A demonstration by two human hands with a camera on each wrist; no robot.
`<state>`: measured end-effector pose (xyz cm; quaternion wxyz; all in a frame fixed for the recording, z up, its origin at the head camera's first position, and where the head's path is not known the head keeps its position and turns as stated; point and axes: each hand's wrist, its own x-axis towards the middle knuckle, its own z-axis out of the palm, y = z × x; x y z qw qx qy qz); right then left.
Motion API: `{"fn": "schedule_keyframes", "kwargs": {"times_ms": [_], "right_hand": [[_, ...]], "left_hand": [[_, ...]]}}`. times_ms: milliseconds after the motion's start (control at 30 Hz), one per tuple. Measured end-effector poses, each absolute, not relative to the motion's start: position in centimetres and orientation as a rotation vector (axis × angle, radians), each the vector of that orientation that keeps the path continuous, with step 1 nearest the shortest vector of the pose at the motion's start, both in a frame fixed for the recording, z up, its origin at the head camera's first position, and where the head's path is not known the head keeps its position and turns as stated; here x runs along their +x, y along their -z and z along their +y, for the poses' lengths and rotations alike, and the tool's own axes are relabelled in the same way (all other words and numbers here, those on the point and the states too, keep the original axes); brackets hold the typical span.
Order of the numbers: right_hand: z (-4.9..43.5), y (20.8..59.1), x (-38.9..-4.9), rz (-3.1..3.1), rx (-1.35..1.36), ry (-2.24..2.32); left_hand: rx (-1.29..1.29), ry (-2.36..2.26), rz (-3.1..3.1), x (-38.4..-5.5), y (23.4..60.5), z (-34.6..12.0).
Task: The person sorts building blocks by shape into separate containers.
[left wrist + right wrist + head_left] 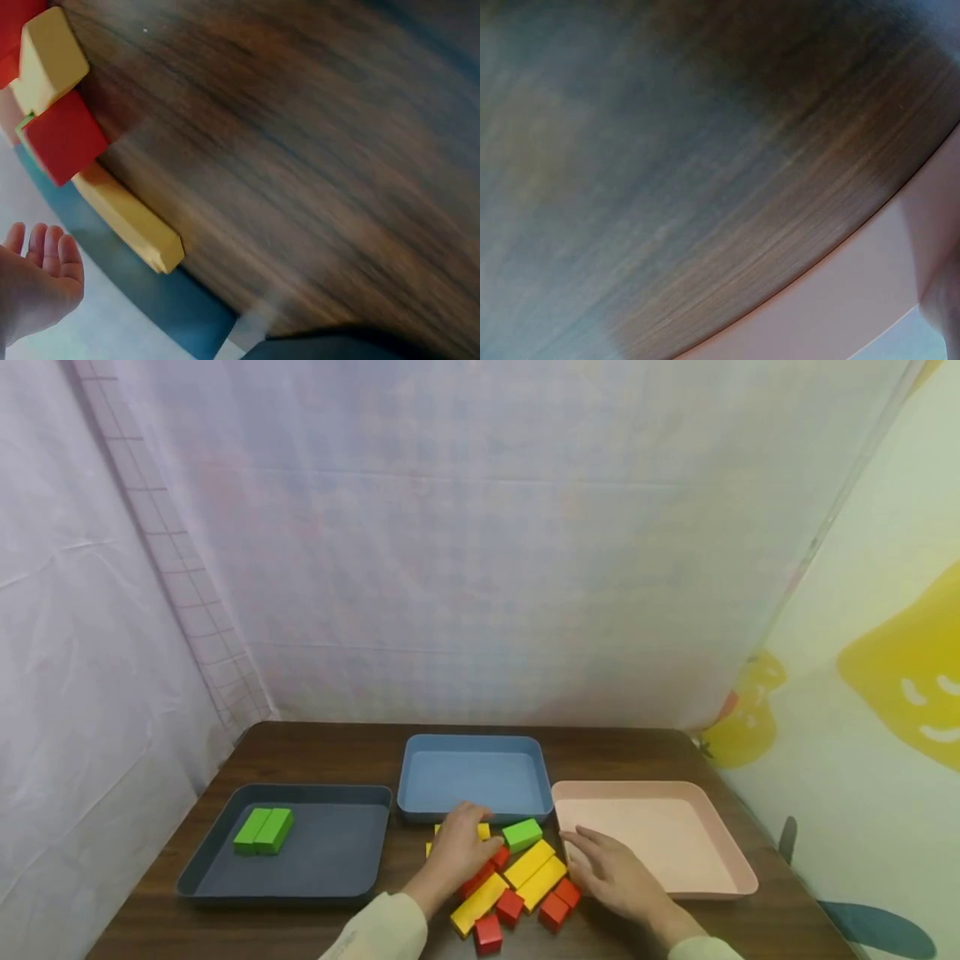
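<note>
Above the left part of a pile of blocks, my left hand has its fingers loosely bent, and nothing shows in them in the left wrist view. Yellow blocks and red blocks lie partly hidden under it. A single green block is just to the right of its fingertips. My right hand is relaxed at the pile's right side, beside two long yellow blocks and two red cubes, with its fingers overlapping the pink tray's left edge. Nearest me are another yellow block and a red cube.
A dark grey tray on the left holds two green blocks side by side. The blue tray stands behind the pile, the pink tray on the right. All are on a dark wooden table with curtains around it.
</note>
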<state>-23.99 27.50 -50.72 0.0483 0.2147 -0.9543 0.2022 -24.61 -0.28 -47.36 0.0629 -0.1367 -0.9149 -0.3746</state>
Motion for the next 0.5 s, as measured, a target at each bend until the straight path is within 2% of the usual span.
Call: {"fn": "schedule_keyframes", "kwargs": {"times_ms": [500], "right_hand": [[27.6, 50.6, -23.8, -2.887, 0.671, -0.619]], "left_hand": [[-0.470, 0.982, -2.843, -26.0, 49.1, 2.5]]}}
